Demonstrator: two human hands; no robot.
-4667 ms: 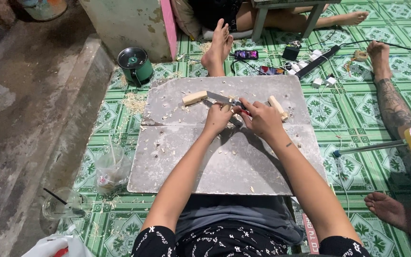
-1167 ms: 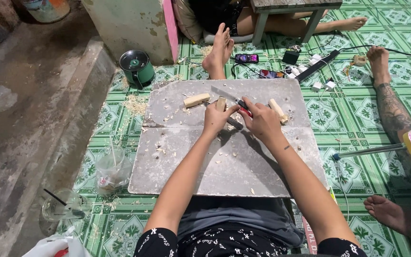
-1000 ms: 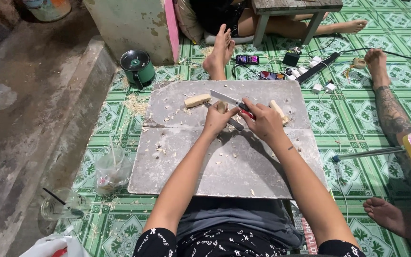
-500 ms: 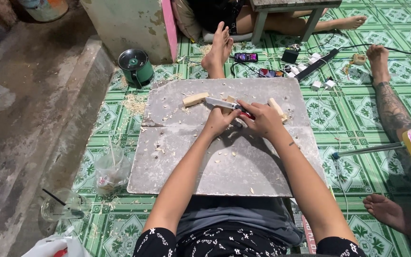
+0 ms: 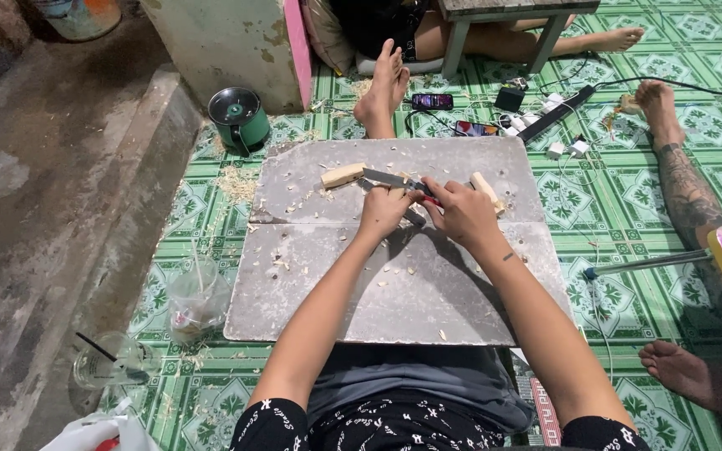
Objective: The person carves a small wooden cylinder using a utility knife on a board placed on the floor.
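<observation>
workpiece under left hand (image 5: 383,210) hidden, knife handle inside right hand (image 5: 464,215), seated person (image 5: 428,25) cut off at top edge

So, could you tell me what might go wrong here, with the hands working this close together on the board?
The right hand holds a knife whose blade lies just beyond the left hand; a slip could cut those fingers. A bare foot rests near the far edge of the grey board, roughly where the blade points. Wood chips litter the board, so the small piece could skid.
</observation>
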